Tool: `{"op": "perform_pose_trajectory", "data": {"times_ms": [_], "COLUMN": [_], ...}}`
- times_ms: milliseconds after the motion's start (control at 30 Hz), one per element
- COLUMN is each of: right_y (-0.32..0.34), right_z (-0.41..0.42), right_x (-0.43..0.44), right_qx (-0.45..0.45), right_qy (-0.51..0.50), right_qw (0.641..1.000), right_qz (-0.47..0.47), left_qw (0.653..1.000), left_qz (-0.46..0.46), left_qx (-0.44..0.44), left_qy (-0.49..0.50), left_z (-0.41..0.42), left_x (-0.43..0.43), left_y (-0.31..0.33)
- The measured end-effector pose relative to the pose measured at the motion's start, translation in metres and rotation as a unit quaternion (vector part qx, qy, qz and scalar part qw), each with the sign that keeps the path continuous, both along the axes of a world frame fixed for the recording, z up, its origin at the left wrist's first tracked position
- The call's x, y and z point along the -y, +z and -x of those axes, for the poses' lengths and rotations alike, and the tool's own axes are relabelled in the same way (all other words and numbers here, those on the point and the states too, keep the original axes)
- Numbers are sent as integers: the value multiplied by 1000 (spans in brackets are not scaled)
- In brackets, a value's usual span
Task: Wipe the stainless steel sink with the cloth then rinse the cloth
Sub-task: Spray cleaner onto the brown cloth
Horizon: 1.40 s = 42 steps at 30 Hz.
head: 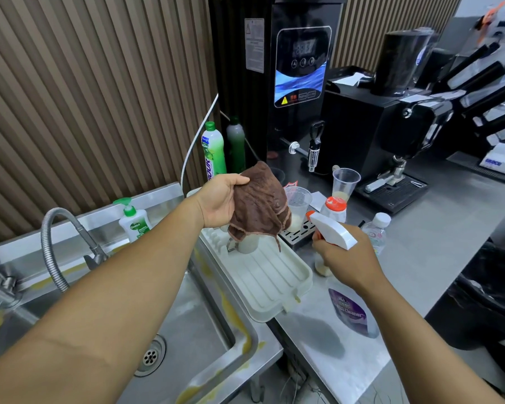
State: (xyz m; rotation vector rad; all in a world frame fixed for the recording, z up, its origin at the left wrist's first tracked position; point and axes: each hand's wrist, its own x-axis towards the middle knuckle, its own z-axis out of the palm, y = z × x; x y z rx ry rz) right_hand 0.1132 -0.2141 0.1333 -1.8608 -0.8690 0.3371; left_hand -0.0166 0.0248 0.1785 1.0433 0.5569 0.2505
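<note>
My left hand (220,199) grips a crumpled brown cloth (260,202) and holds it up above the white drying tray (274,284). My right hand (341,258) grips the neck of a clear spray bottle (349,307) with a white trigger head and a purple label, its nozzle pointed at the cloth. The stainless steel sink (193,325) lies below my left forearm, with yellow smears along its rim and a round drain (150,357). A flexible metal faucet (53,237) arches over the left side of the sink.
A handwash pump bottle (134,220) stands on the sink's back ledge. Two green dish soap bottles (213,153) stand by the wall. Plastic cups (344,182), small bottles (375,231), a black water boiler (298,77) and a coffee machine (370,135) crowd the grey counter.
</note>
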Motion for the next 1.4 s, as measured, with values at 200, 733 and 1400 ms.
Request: {"op": "perform_pose_trajectory", "data": {"times_ms": [200,733,1400], "right_y": [12,-13,-71], "right_z": [10,2,-50], "right_x": [-5,17,30], "right_qx": [3,-29,-100], "right_qy": [31,3,-185], "right_qw": [999,996,971], "right_qz": [-45,-81,-111], "left_qw": [1000,1000,999], "left_qz": [-2,10,24], "left_qx": [-17,-23,-45], "left_qy": [-12,-17,5], "left_z": [-10,-28,-23], "left_x": [6,18,45], "left_y": [-5,-26,-57]}}
